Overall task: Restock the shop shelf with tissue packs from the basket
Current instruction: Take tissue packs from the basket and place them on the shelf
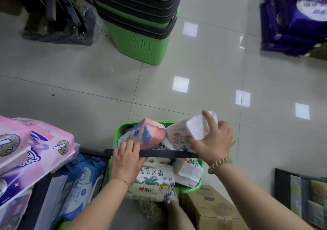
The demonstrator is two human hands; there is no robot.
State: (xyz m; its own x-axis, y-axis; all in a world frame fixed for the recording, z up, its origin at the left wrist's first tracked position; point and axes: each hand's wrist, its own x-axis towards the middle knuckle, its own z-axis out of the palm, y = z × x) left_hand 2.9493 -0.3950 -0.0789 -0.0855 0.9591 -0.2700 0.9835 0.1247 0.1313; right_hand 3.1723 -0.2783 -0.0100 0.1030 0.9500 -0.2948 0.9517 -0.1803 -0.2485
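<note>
Picking step. Right hand grips white pack at 2 o'clock of basket; left hand lies flat across handle. Next: lift clear, find shelf, unseen.

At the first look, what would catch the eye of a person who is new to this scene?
The right hand gripping a white tissue pack above the green basket, low in the middle, draws the eye first. The left hand lies over the basket's black handle. A tall stack of green baskets stands on the tiled floor at top centre.
</note>
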